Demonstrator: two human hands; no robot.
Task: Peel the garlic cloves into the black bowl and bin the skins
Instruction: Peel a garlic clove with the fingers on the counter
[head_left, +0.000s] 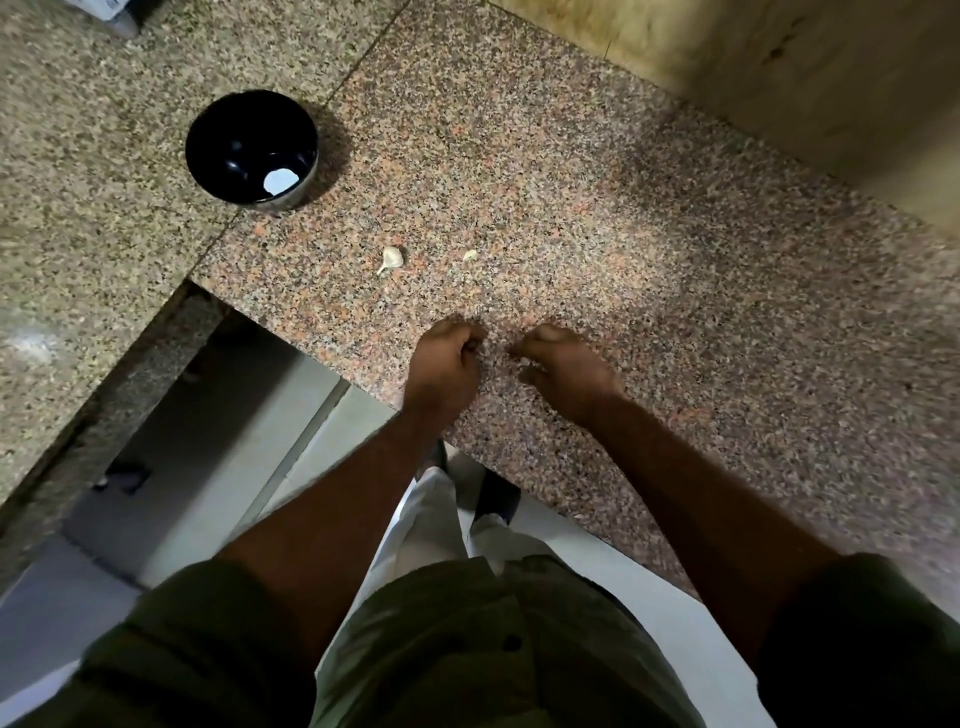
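The black bowl (252, 148) stands on the granite counter (597, 218) at the upper left, with a bright white patch low inside it. An unpeeled garlic clove (392, 258) lies on the counter below and right of the bowl. A smaller pale garlic piece (469, 254) lies just to its right. My left hand (447, 358) and my right hand (566, 364) hover close together near the counter's front edge, below the clove. Both have curled fingers, knuckles up. Nothing shows between the fingers; the palms are hidden.
The counter turns a corner at the left, with a seam running past the bowl. A pale tiled wall (779, 78) rises at the back right. Below the front edge are the floor (208, 467) and my own legs. No bin is in view.
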